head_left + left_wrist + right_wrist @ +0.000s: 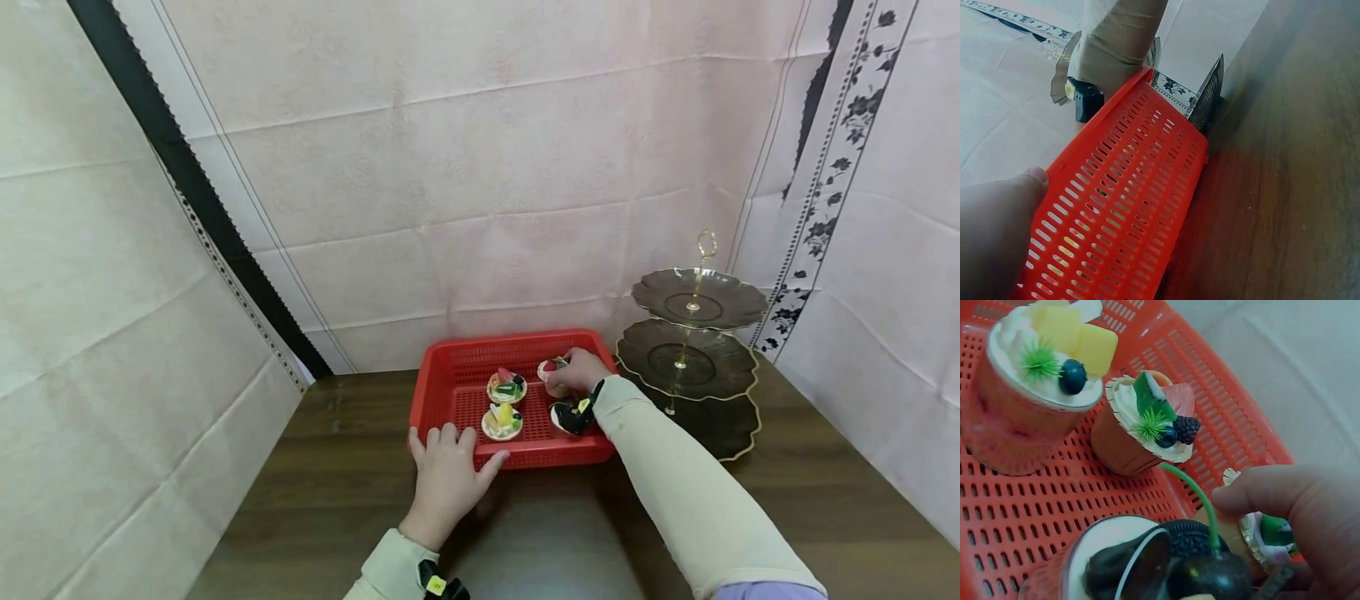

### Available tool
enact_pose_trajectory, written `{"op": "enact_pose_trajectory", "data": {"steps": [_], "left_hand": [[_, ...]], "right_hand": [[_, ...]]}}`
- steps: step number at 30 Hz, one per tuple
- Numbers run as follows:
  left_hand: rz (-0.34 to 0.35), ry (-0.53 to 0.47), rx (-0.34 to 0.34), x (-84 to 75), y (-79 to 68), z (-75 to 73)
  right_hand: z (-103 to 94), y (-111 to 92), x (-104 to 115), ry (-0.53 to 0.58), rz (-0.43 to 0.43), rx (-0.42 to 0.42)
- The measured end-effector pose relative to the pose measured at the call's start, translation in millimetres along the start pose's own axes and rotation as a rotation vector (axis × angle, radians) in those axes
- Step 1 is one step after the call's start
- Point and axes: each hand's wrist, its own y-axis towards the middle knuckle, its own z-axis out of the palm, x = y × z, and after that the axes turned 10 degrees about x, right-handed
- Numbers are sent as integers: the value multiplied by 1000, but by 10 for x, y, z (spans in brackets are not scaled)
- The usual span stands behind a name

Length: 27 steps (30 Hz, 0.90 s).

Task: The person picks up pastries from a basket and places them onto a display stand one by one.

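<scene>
My right hand [577,372] reaches into the red plastic basket [468,350] and pinches a toy cupcake [548,367] near its back right. In the right wrist view, thumb and finger close on that cupcake's paper cup, and kiwi decoration shows beside them. At the basket's front left rim, my left hand [448,477] rests with spread fingers; its thumb [1036,177] touches the rim in the left wrist view. Also inside are a strawberry-and-kiwi cupcake [507,387], a yellow-fruit dessert cup [502,422] and a dark chocolate dessert cup [1147,562], partly hidden in the head view.
A three-tier dark cake stand [686,358] with gold edges and a gold handle stands just right of the basket, behind my right forearm. Both stand on a brown wooden table [360,483]. Pale cloth [480,167] hangs behind and on both sides.
</scene>
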Motion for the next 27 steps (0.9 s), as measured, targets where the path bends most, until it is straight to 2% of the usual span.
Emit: {"op": "enact_pose_trajectory", "data": {"steps": [5,10,19,27], "left_hand": [[-2,-4,4,3,0,-6],[-2,-4,-1,9,-2,-2],[0,-13,11,10,-3,16],[6,-10,-6,13,-9,18]], "right_hand": [[-52,-64,42,-29,-3,-14],[-98,-160,64,-39,-41,-47],[-206,-602,215,-47,-70,-64],[-339,-904,352,-98,-141,-118]]}}
